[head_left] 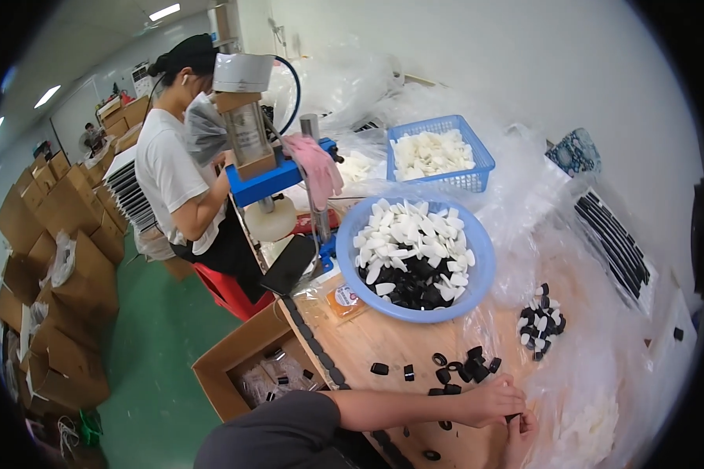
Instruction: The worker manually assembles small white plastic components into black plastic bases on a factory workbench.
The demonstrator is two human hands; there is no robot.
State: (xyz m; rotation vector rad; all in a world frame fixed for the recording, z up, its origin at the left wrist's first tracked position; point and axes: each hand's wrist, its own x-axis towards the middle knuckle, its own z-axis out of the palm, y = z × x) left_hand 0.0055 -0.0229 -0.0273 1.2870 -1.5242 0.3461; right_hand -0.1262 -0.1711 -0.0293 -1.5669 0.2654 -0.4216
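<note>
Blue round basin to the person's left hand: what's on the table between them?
Head view: a loose cluster of small black parts, some ring-shaped, lies on the wooden tabletop between the basin and the left hand.

We find open wood on the table (411, 338) between the blue tub (485, 266) and the scattered black rings (475, 366), with room for a hand to pass low. Our left forearm (403, 410) bars the near side of those rings. The tub blocks the way ahead, the blue basket (483, 170) standing behind it. To our right, a small pile (541, 320) and loose plastic sheeting (602, 336) clutter the route; leftward, the phone (289, 264) and press (266, 184) obstruct us.
</note>
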